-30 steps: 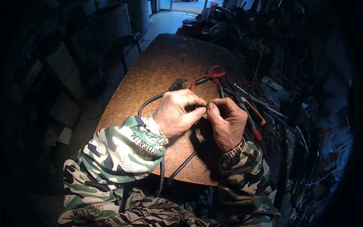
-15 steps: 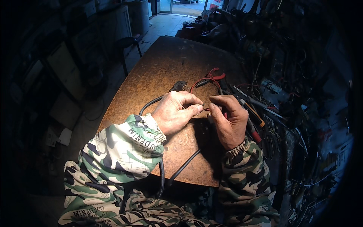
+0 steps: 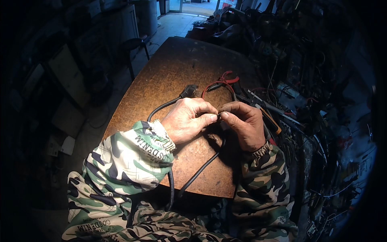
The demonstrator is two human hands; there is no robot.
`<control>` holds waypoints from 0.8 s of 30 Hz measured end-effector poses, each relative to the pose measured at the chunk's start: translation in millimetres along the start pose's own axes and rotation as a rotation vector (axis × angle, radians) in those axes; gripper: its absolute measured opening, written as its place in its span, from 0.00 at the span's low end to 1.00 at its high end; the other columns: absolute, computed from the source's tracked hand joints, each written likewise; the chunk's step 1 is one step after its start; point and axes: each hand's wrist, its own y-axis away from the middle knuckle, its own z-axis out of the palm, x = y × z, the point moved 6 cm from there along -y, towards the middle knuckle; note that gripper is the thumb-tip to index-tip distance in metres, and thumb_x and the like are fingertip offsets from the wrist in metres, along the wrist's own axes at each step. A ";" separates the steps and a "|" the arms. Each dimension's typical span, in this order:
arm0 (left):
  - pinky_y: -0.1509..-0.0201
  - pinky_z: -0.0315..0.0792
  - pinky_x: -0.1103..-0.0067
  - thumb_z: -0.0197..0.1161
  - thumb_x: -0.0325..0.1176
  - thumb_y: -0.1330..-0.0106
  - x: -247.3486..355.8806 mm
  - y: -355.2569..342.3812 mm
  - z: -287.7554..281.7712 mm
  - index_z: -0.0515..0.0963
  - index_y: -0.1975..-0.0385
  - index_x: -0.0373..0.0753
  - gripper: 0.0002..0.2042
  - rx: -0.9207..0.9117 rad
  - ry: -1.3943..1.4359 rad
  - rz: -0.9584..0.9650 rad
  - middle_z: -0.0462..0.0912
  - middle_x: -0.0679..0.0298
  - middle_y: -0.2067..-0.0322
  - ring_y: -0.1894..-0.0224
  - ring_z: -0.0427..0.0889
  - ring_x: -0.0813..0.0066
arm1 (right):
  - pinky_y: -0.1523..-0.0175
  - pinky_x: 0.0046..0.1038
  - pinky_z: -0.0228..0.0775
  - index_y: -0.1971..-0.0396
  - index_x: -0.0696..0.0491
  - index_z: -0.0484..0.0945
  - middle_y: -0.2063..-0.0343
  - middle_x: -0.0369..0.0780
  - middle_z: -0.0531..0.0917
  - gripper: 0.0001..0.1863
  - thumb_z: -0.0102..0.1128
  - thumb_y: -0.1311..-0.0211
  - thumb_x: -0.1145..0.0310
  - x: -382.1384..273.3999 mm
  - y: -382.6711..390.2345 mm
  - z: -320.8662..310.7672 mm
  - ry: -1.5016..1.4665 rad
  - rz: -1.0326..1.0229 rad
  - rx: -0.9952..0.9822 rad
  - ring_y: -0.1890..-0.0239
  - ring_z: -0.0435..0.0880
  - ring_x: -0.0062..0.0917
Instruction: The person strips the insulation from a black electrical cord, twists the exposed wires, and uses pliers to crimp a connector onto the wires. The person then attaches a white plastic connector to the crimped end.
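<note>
Over the near half of the wooden table, my left hand [image 3: 186,122] and my right hand [image 3: 245,124] meet fingertip to fingertip. Each pinches thumb against forefinger on a tiny dark piece [image 3: 219,115] that looks like a wire end; the fingers hide most of it. A black power cable [image 3: 201,169] rises over the table's front edge and runs up under my right hand, where its end is hidden. Just beyond my left hand lies the cable's black plug [image 3: 188,91], its cord curving down behind my left wrist.
Behind my hands, red-handled pliers [image 3: 229,79] and a red wire loop [image 3: 204,89] lie on the brown table [image 3: 161,76]. An orange-and-black tool [image 3: 271,122] rests at its right side. Dark clutter of wires and parts fills the right. A black stool [image 3: 134,44] stands at the far left.
My right hand has moved slightly up and its fingertips have closed against those of my left hand. The black cable beneath it has shifted up and right; the left hand barely moved.
</note>
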 end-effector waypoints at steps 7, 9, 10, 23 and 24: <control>0.59 0.78 0.80 0.66 0.28 0.30 -1.4 -2.4 3.1 0.85 0.58 0.32 0.08 -0.056 0.034 -0.026 0.85 0.61 0.65 0.64 0.84 0.77 | 0.66 0.15 0.66 0.63 0.59 0.82 0.72 0.32 0.82 0.05 0.65 0.33 0.73 -4.4 1.4 0.5 0.134 -0.038 -0.014 0.72 0.76 0.10; 0.60 0.79 0.77 0.67 0.29 0.33 2.2 -2.3 1.4 0.86 0.60 0.32 0.08 -0.041 0.038 -0.018 0.88 0.57 0.67 0.65 0.86 0.74 | 0.65 0.16 0.68 0.63 0.59 0.81 0.71 0.33 0.83 0.06 0.66 0.34 0.72 -6.4 1.6 1.4 0.145 -0.035 -0.016 0.71 0.77 0.12; 0.59 0.79 0.77 0.67 0.29 0.33 1.2 -2.5 1.3 0.86 0.59 0.32 0.08 -0.045 0.069 -0.035 0.88 0.58 0.67 0.65 0.86 0.75 | 0.64 0.17 0.70 0.63 0.60 0.82 0.70 0.35 0.84 0.07 0.66 0.34 0.72 -6.3 1.0 1.4 0.134 -0.021 -0.020 0.69 0.79 0.13; 0.63 0.80 0.82 0.67 0.29 0.30 -8.9 -8.4 -21.5 0.84 0.57 0.29 0.09 0.084 0.039 -0.165 0.86 0.63 0.69 0.68 0.84 0.81 | 0.61 0.32 0.79 0.66 0.63 0.86 0.72 0.49 0.88 0.11 0.72 0.45 0.70 -10.4 9.4 8.4 0.672 0.175 -0.262 0.69 0.89 0.36; 0.63 0.79 0.82 0.67 0.29 0.30 -7.9 -8.5 -21.4 0.85 0.57 0.30 0.09 0.082 0.015 -0.147 0.87 0.63 0.68 0.68 0.84 0.81 | 0.61 0.33 0.80 0.65 0.62 0.86 0.71 0.50 0.88 0.12 0.73 0.45 0.69 -12.5 9.5 14.7 0.752 0.205 -0.303 0.68 0.89 0.38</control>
